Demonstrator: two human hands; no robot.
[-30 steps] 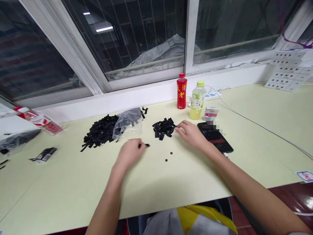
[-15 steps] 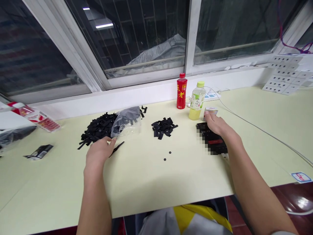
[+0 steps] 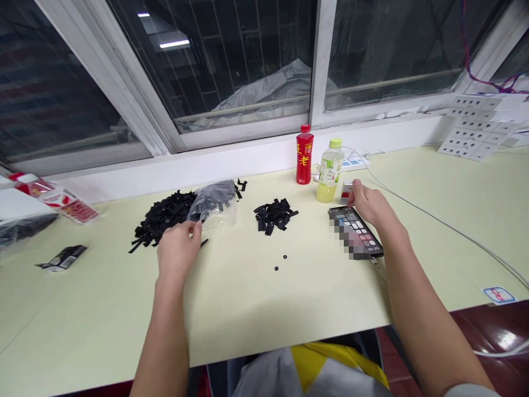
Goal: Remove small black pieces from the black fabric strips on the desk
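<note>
My left hand (image 3: 179,248) is beside the clear plastic bag (image 3: 217,212), its fingers curled and thumb and index finger close together. Whether it pinches the bag's edge or something small cannot be seen. From under it pokes the tip of a thin black object (image 3: 204,242). A heap of short black fabric strips (image 3: 163,218) lies behind this hand, partly under the bag. My right hand (image 3: 370,207) is over the top end of a smartphone (image 3: 361,234) with a lit screen, thumb raised apart from the bent fingers. A small box (image 3: 345,193) stands right next to those fingers.
A smaller pile of black strips (image 3: 275,215) and two small black discs lie mid-table. A red bottle (image 3: 304,157) and a yellow-capped bottle (image 3: 329,171) stand behind. A white cable (image 3: 433,215) crosses the right side. A crumpled black packet (image 3: 64,258) lies left.
The phone screen has switched from a dark timer display to a panel of icons. My left hand has shifted right and toward the bag. My right hand's thumb has lifted from the small box.
</note>
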